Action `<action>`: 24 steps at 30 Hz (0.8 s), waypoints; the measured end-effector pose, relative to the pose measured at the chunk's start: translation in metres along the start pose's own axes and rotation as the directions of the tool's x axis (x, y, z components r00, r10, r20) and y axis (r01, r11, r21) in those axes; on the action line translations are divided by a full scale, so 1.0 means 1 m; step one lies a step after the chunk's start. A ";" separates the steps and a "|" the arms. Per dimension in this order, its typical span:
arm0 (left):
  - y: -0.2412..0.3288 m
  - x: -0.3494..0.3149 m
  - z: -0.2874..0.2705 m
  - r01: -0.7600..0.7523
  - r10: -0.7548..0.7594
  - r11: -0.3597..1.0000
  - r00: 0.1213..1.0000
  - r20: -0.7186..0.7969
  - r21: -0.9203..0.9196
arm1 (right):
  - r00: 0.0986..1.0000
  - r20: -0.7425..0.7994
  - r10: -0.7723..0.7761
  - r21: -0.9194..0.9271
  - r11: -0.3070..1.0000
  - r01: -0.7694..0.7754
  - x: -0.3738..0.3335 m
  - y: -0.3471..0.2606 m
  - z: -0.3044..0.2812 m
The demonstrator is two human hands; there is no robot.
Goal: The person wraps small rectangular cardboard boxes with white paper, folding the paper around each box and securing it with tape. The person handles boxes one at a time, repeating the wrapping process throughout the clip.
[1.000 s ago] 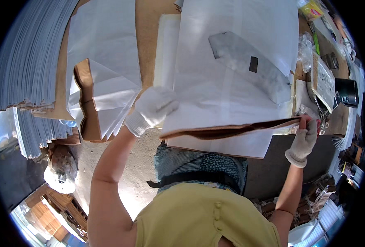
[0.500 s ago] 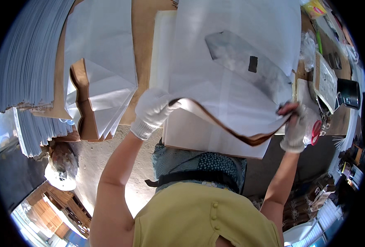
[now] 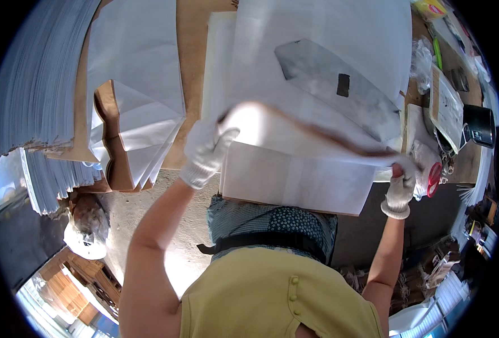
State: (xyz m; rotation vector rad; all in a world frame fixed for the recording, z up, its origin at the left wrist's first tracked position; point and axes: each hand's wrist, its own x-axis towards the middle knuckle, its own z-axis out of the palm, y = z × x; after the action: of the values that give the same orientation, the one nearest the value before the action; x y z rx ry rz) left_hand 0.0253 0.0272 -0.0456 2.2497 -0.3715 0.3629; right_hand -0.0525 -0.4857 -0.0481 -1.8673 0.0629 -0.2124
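Lifted sheet (image 3: pixel 303 141) bleached by glare near its left end; its brown edge smeared by motion, fingers of right hand (image 3: pixel 401 187) softened. Floor (image 3: pixel 176 273) burnt out in 1 patch at left, shadowed at right. Table (image 3: pixel 194 84) edges bowed by fisheye; all 4 corners blacked out.

Two hands (image 3: pixel 207 149) — both gloved, one grey plate (image 3: pixel 324 81), one black patch (image 3: pixel 343 85), three yellow buttons (image 3: pixel 294 296)

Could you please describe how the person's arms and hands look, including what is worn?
The left hand wears a white glove with a ribbed cuff. The right hand wears an off-white glove that leaves the thumb tip bare. Both arms come sleeveless from a yellow top.
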 end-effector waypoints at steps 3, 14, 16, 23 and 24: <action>0.022 0.022 0.015 0.178 -0.170 0.981 0.981 -0.093 0.076 | 0.928 -0.319 0.194 0.089 0.981 -0.175 0.041 -0.023 0.063; 0.007 0.030 0.029 -0.046 0.086 0.795 0.996 -0.038 0.605 | 0.990 -0.139 0.028 -0.677 0.727 -0.115 0.067 -0.017 0.094; 0.014 0.045 0.037 0.029 -0.003 0.828 0.999 -0.048 0.560 | 0.990 -0.138 0.005 -0.707 0.700 -0.102 0.065 -0.018 0.095; 0.049 0.057 0.023 0.571 -0.570 0.821 0.820 0.053 0.007 | 0.952 -0.138 0.275 -0.352 0.884 -0.306 0.064 -0.009 0.069; 0.046 0.046 0.012 0.390 -0.390 0.921 0.917 0.084 0.009 | 0.903 -0.082 0.422 -0.223 0.876 -0.429 0.058 0.003 0.045</action>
State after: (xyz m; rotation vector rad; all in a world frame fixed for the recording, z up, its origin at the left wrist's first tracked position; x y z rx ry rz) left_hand 0.0518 -0.0179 -0.0048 2.2691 0.0396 0.0551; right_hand 0.0125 -0.4529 -0.0575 -2.0332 0.5381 0.0778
